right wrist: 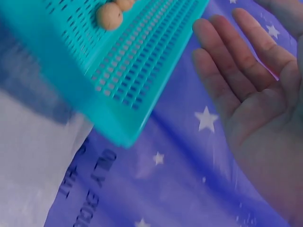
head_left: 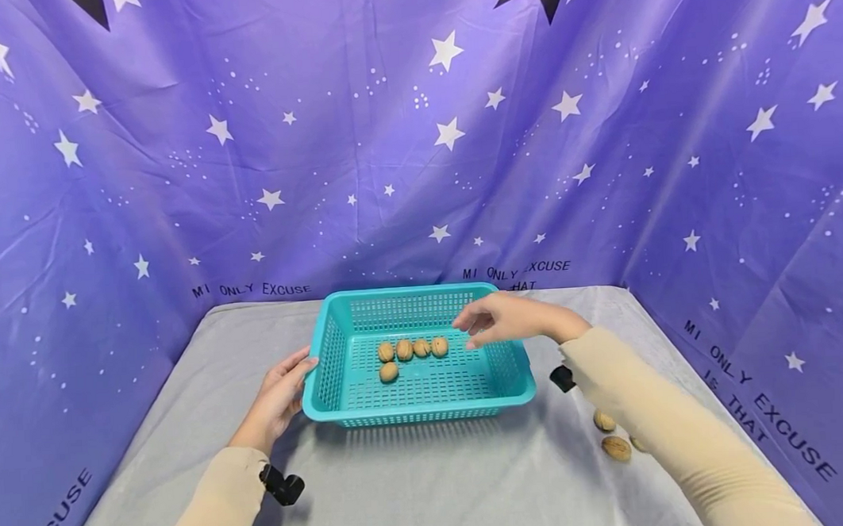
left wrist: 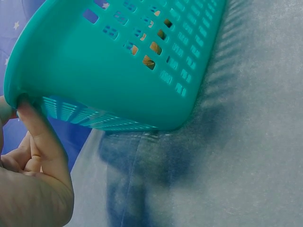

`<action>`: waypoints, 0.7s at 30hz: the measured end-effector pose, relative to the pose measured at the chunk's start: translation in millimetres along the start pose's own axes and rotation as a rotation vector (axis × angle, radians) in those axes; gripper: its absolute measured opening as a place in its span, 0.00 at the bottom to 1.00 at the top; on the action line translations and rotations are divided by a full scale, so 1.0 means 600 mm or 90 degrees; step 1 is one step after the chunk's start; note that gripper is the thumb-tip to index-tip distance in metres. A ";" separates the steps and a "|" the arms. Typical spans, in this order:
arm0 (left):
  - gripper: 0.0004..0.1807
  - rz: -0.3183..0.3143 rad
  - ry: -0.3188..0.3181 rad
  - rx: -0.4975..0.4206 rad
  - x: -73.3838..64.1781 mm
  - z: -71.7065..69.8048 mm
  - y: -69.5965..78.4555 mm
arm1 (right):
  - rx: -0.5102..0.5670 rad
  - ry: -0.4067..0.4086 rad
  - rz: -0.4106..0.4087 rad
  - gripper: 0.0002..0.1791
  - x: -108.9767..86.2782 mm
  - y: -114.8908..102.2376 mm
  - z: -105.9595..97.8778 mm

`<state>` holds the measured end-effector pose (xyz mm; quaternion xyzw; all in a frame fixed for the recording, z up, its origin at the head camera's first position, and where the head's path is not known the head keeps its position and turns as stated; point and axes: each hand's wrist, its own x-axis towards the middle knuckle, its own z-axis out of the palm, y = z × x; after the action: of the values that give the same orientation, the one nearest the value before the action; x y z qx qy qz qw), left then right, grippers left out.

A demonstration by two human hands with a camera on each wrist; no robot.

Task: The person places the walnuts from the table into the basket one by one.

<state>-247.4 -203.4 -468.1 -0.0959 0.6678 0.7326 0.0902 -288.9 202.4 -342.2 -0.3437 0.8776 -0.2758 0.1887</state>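
Note:
A turquoise plastic basket (head_left: 422,411) with slotted walls sits in the middle of the head view. My left hand (head_left: 280,397) pinches its left rim, thumb on top and a finger under the lip in the left wrist view. Inside, several walnuts (head_left: 405,350) form a short row, with a single walnut (head_left: 388,372) in front of the row's left end. Over the basket's right part hovers my right hand (head_left: 513,318), holding nothing; its palm and spread, loosely bent fingers (right wrist: 234,56) show in the right wrist view.
On the grey cloth (head_left: 433,485) to the right lie loose walnuts (head_left: 616,448), one partly covered by the right sleeve (head_left: 658,409). A purple star-patterned curtain (head_left: 358,139) surrounds the table at the back and both sides.

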 end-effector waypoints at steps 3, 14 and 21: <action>0.35 0.000 0.002 0.003 0.000 0.002 0.000 | 0.007 0.022 -0.001 0.23 -0.029 0.014 -0.007; 0.33 0.005 0.008 0.011 0.004 0.003 -0.002 | 0.030 0.084 0.016 0.27 -0.132 0.062 -0.017; 0.34 0.003 0.004 0.010 0.002 0.001 0.000 | 0.017 0.105 0.040 0.24 -0.181 0.086 -0.005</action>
<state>-248.4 -202.7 -468.5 -0.0960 0.6739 0.7274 0.0872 -240.9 311.6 -356.1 -0.2894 0.8967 -0.3091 0.1292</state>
